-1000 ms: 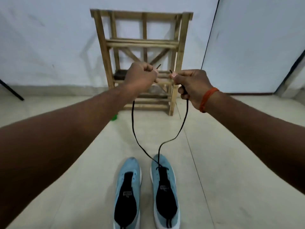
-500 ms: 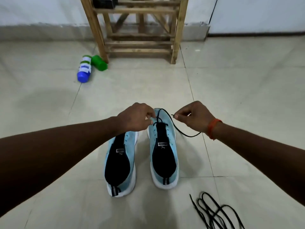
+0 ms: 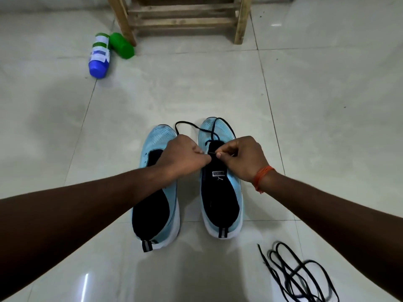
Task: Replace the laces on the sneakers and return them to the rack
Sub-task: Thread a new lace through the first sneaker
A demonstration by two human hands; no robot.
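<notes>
Left hand (image 3: pixel 183 156), right hand (image 3: pixel 243 159) pinch lace (image 3: pixel 187 123) — in right sneaker (image 3: pixel 220 203).

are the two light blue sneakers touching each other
Apart: head view shows bare floor tile between the left light blue sneaker and the right sneaker.

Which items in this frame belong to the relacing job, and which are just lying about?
In the job: sneaker being laced, other sneaker, black lace pinched by left hand and right hand, loose laces, wooden rack.
Lying about: blue bottle, green container, on the floor beside the rack.
</notes>
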